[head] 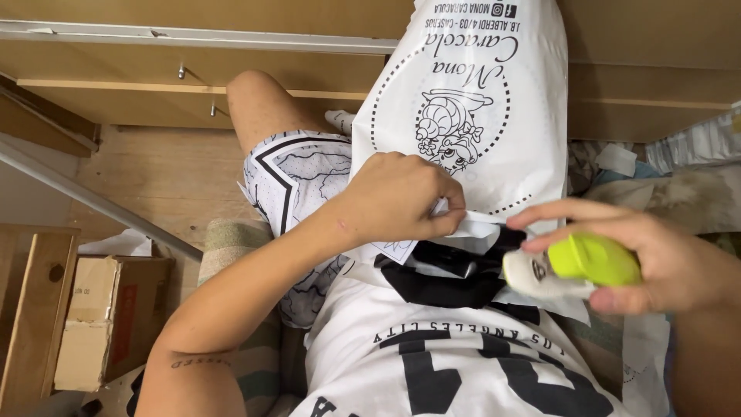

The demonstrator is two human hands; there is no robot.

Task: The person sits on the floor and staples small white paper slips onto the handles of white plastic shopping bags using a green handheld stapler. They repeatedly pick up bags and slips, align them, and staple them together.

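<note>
Head view, looking straight down a seated person's torso: a white printed plastic mailer bag is laid over the lap, its closed end running up toward 12 o'clock and its open mouth at picture centre. The left hand is closed on the folded flap of that mouth, the fingers pinched tight on the white film, apparently so that the edge is kept flat and steady. At 3 o'clock the right hand is wrapped around a small handheld device with a lime-green top and white body, most likely a compact stapler or sealer; its nose is turned toward the flap, just beside the pinching hand but not visibly touching the bag. The bag is thus held between the two hands, against a white jersey with bold black lettering, with patterned black-and-white shorts and a bare knee at 11 o'clock.

No bench is seen carrying the work; it is done on the lap. Below lies a pale wooden floor, a striped cushion edge under the thigh, and a worn cardboard box at 8 o'clock. Light wooden cabinet fronts with small knobs are ranged along the top, and crumpled papers and cloth are heaped at 2 o'clock.
</note>
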